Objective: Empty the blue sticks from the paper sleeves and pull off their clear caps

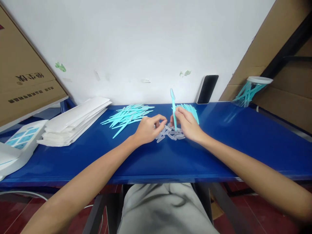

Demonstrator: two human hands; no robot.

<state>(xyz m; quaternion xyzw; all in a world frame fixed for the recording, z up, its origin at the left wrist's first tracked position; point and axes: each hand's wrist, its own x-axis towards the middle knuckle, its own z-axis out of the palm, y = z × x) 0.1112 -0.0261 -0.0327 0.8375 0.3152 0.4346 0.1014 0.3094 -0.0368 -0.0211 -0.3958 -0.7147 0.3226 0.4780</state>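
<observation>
My right hand (pixel 187 123) is closed around a slim turquoise eyebrow razor (pixel 173 105), held upright with its wider end at the top. My left hand (pixel 149 128) is pinched, thumb against fingertips, just left of the razor; whatever it may hold is too small to make out. Beneath both hands lies a small heap of translucent plastic caps (pixel 170 134), partly hidden by the fingers. A loose pile of turquoise razors (pixel 130 115) spreads out to the left. Behind my right hand another group of razors (pixel 191 110) lies side by side, partly covered by the hand.
White paper envelopes (pixel 75 118) are stacked at the left, beside a white device (pixel 24 139). A phone (pixel 207 89) leans on the wall. A clear jar (pixel 251 92) of turquoise sticks stands at the right. A cardboard box (pixel 26 71) borders the blue table (pixel 156 165).
</observation>
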